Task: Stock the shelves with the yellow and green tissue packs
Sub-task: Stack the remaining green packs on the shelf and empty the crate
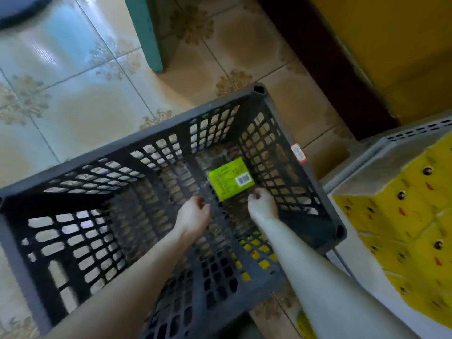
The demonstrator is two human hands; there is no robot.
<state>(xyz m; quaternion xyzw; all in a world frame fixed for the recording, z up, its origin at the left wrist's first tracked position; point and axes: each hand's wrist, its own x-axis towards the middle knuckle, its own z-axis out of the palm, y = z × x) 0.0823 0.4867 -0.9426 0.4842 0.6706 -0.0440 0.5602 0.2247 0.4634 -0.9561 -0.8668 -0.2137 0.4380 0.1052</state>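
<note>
Reaching into the black crate (122, 145) for 1 green tissue pack (230, 178) flat on its floor, at 12 o'clock of left hand (195, 211) and right hand (263, 204), both loosely curled, empty, just beside it; next, probably gripping and lifting.

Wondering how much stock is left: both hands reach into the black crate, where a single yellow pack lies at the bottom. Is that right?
Not quite. The single pack at the bottom of the black crate is green, not yellow, as the head view shows. The left hand and the right hand do both reach into the crate.
</note>
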